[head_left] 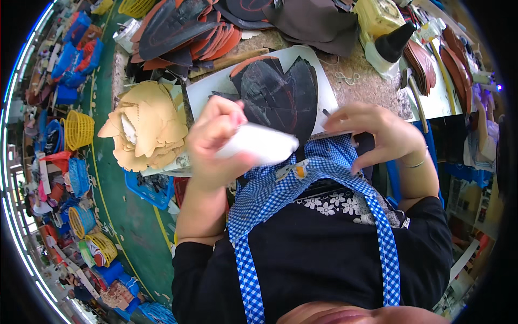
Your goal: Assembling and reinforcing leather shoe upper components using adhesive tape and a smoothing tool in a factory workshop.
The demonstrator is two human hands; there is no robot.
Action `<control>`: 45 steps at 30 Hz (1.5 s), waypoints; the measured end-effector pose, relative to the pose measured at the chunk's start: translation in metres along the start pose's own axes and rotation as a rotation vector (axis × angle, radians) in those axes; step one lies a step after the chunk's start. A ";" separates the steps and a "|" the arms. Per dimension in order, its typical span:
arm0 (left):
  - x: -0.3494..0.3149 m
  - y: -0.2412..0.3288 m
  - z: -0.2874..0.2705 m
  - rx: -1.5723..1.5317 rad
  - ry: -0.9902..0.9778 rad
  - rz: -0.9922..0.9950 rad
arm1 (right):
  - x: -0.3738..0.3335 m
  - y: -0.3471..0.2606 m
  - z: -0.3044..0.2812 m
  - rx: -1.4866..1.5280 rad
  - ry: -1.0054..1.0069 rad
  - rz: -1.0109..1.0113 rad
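My left hand [213,137] is closed on a white oblong thing [260,144], blurred by motion; its exact kind cannot be told. It is raised in front of the blue checked apron [264,202], at the near edge of the table. Beyond it, overlapping dark leather-like shoe pieces [275,92] with reddish edges lie on a white sheet [200,100]. My right hand [383,129] hovers by the sheet's right corner with its fingers apart and curved. I see nothing held in it, though a small dark tip shows beside its fingers.
A heap of cream cut pieces [148,124] sits at the table's left. Stacks of dark and red-edged pieces [183,32] lie at the far side. A yellowish container [377,21] and a black-capped bottle [394,43] stand far right. A blue basket [151,189] is below left.
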State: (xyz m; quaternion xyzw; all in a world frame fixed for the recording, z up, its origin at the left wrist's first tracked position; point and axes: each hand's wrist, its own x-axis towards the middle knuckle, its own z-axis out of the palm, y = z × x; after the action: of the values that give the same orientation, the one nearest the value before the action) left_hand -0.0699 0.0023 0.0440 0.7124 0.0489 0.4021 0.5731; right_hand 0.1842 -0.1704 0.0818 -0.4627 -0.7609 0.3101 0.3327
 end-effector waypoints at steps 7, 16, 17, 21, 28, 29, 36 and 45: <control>0.013 0.004 0.034 0.115 -0.284 -0.042 | 0.049 -0.009 0.051 -0.449 0.631 0.018; -0.025 -0.010 0.022 -0.068 0.221 -0.658 | 0.040 0.007 0.071 0.531 0.628 0.662; -0.030 -0.015 0.020 -0.068 0.224 -0.659 | 0.039 0.010 0.073 0.240 0.566 0.754; -0.030 -0.015 0.013 0.314 0.192 -0.485 | 0.032 0.021 0.082 -0.370 0.542 0.435; -0.024 -0.027 0.009 0.942 -0.031 -0.541 | 0.039 0.028 0.076 -0.620 0.447 0.470; -0.024 -0.027 0.008 0.943 -0.028 -0.540 | 0.038 0.027 0.070 -0.666 0.366 0.538; -0.009 -0.027 0.010 1.067 -0.067 0.046 | 0.068 0.094 -0.007 -0.745 0.804 0.259; -0.012 -0.043 0.021 0.990 -0.257 0.025 | 0.068 0.186 -0.038 -0.671 0.585 0.534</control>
State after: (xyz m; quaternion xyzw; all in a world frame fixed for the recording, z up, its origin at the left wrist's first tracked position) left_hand -0.0480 -0.0061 0.0009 0.9428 0.1538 0.2466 0.1633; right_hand 0.2831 -0.0319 -0.0262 -0.7893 -0.5489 -0.0190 0.2744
